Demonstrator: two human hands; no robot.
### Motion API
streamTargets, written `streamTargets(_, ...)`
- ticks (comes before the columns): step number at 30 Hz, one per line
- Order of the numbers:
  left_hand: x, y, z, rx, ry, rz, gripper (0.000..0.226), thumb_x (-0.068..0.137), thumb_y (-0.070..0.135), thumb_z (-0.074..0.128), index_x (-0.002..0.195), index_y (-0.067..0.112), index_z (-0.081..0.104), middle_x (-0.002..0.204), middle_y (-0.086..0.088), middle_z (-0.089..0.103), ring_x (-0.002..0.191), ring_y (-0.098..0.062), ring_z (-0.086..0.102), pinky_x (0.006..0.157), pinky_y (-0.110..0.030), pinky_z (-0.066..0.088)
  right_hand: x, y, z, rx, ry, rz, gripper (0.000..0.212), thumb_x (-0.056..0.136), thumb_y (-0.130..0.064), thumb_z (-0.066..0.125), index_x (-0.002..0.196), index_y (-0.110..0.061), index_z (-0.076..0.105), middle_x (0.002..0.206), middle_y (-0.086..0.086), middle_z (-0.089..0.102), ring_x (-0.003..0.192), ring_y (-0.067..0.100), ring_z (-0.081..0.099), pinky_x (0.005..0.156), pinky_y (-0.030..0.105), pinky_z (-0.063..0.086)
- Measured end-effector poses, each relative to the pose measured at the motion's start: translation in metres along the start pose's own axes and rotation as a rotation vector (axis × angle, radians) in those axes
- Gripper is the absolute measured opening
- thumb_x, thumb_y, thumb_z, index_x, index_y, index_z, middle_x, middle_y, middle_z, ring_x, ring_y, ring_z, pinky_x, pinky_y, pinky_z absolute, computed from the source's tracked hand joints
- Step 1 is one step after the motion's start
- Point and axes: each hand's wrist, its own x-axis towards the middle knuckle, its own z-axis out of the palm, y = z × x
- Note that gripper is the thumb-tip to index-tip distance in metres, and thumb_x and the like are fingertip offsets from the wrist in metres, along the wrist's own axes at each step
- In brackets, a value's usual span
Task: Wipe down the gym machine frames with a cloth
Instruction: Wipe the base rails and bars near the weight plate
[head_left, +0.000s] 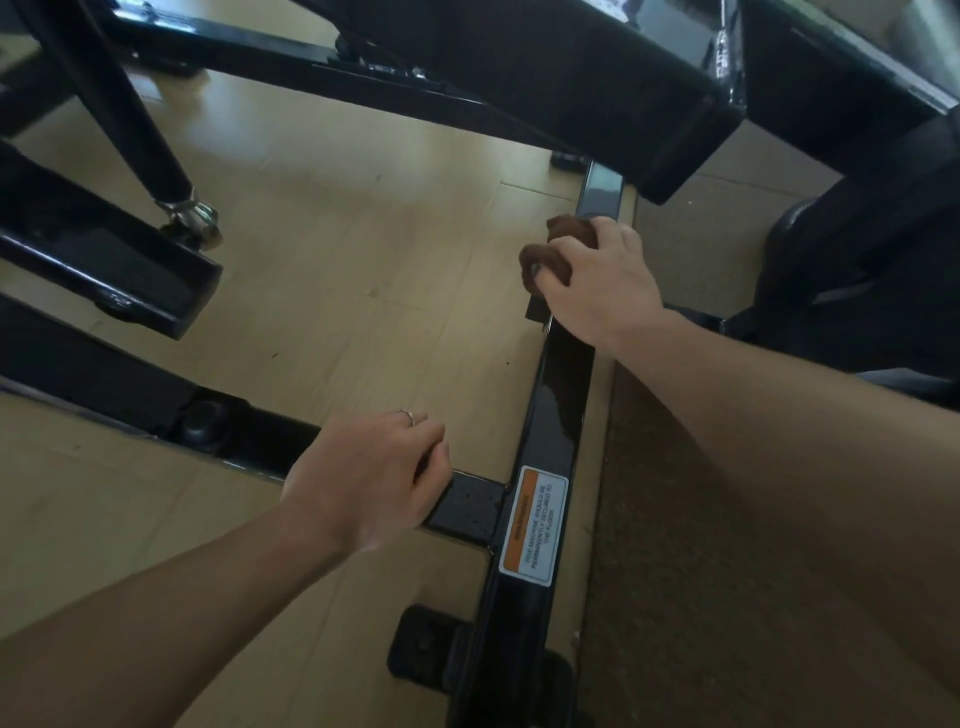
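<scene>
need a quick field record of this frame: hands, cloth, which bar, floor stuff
right hand: right hand bunches a brown cloth against the long glossy black floor rail
left hand: left hand rests on the black cross bar, fingers curled over its top edge; ring on one finger
junction: cross bar meets the floor rail beside a white and orange warning label
floor: light wood floor; dark brown mat to the right of the rail
wipe position: cloth lies on the far part of the rail, beyond the label

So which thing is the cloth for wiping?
Find the long glossy black floor bar with the orange-and-white warning sticker. Follow it up to the right hand. The crumpled brown cloth is bunched under its fingers, the only soft brown thing there.
</scene>
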Motion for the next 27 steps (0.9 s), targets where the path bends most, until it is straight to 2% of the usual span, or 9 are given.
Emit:
streamTargets(3, 0.000, -0.001, 0.001, -0.021, -0.002, -0.010, 0.031, 0.098, 0.035, 0.032, 0.069, 0.029, 0.038, 0.057, 0.012, 0.034, 0.045, -0.009, 0.037, 0.046, -0.016, 0.011, 0.008, -0.001, -0.001, -0.055, 0.022, 0.030, 0.044, 0.104, -0.052, 0.042, 0.136, -0.025, 0.055, 0.151, 0.011, 0.034, 0.139, 0.034, 0.031, 0.113, 0.051, 0.037)
streamTargets(7, 0.000, -0.001, 0.000, -0.034, -0.020, 0.000, 0.028, 0.097, 0.034, 0.034, 0.069, 0.030, 0.036, 0.057, 0.014, 0.036, 0.045, -0.006, 0.035, 0.048, -0.012, 0.008, 0.004, 0.003, 0.002, -0.058, 0.074, 0.026, 0.041, 0.104, -0.050, 0.042, 0.133, -0.024, 0.055, 0.144, 0.014, 0.040, 0.128, 0.035, 0.042, 0.107, 0.048, 0.041)
streamTargets(9, 0.000, -0.001, 0.001, -0.030, -0.019, -0.005, 0.029, 0.097, 0.035, 0.034, 0.069, 0.030, 0.037, 0.057, 0.014, 0.037, 0.045, -0.007, 0.036, 0.047, -0.013, 0.009, 0.001, 0.011, 0.003, 0.053, 0.074, 0.085, 0.037, 0.103, -0.052, 0.043, 0.126, -0.026, 0.055, 0.132, 0.014, 0.047, 0.117, 0.033, 0.051, 0.102, 0.049, 0.048)
streamTargets(11, 0.000, -0.001, 0.001, -0.025, -0.017, -0.001, 0.029, 0.097, 0.035, 0.033, 0.069, 0.031, 0.037, 0.058, 0.014, 0.038, 0.045, -0.007, 0.038, 0.046, -0.013, 0.009, -0.006, 0.018, 0.005, 0.275, 0.097, 0.160, 0.032, 0.101, -0.053, 0.044, 0.117, -0.027, 0.056, 0.116, 0.010, 0.057, 0.099, 0.028, 0.060, 0.092, 0.049, 0.056)
streamTargets(13, 0.000, 0.001, 0.000, -0.023, -0.022, -0.001, 0.029, 0.098, 0.035, 0.033, 0.069, 0.031, 0.036, 0.058, 0.014, 0.037, 0.045, -0.006, 0.037, 0.046, -0.013, 0.009, -0.019, 0.022, 0.008, 0.399, 0.142, 0.177, 0.029, 0.102, -0.050, 0.048, 0.117, -0.027, 0.057, 0.107, 0.006, 0.062, 0.091, 0.023, 0.063, 0.086, 0.047, 0.058)
streamTargets(17, -0.001, 0.000, 0.002, -0.018, -0.026, -0.012, 0.031, 0.098, 0.036, 0.031, 0.069, 0.029, 0.040, 0.060, 0.013, 0.041, 0.048, -0.008, 0.041, 0.046, -0.014, 0.012, -0.067, 0.014, 0.017, 0.493, 0.144, 0.179, 0.035, 0.104, -0.044, 0.049, 0.135, -0.028, 0.051, 0.109, 0.003, 0.058, 0.091, 0.017, 0.062, 0.083, 0.042, 0.059)
streamTargets(21, -0.001, 0.001, 0.003, -0.006, -0.031, -0.029, 0.033, 0.097, 0.037, 0.030, 0.069, 0.027, 0.045, 0.061, 0.012, 0.043, 0.052, -0.010, 0.043, 0.046, -0.017, 0.017, -0.128, -0.009, 0.030, 0.263, 0.091, 0.073, 0.053, 0.099, -0.052, 0.039, 0.149, -0.033, 0.040, 0.126, 0.003, 0.043, 0.105, 0.015, 0.049, 0.087, 0.034, 0.053)
streamTargets(23, -0.001, 0.001, 0.002, 0.002, -0.029, -0.033, 0.032, 0.097, 0.037, 0.031, 0.069, 0.028, 0.045, 0.061, 0.012, 0.042, 0.052, -0.009, 0.042, 0.047, -0.014, 0.013, -0.142, -0.014, 0.036, 0.219, 0.112, 0.029, 0.060, 0.096, -0.052, 0.036, 0.152, -0.030, 0.039, 0.130, 0.006, 0.042, 0.109, 0.017, 0.046, 0.087, 0.035, 0.053)
streamTargets(27, 0.000, 0.002, 0.002, 0.007, -0.028, -0.023, 0.031, 0.097, 0.037, 0.031, 0.070, 0.030, 0.042, 0.060, 0.013, 0.041, 0.050, -0.008, 0.042, 0.046, -0.013, 0.011, -0.117, -0.001, 0.039, 0.280, 0.155, 0.056, 0.053, 0.100, -0.045, 0.042, 0.151, -0.029, 0.039, 0.132, 0.010, 0.041, 0.111, 0.019, 0.046, 0.091, 0.040, 0.054)
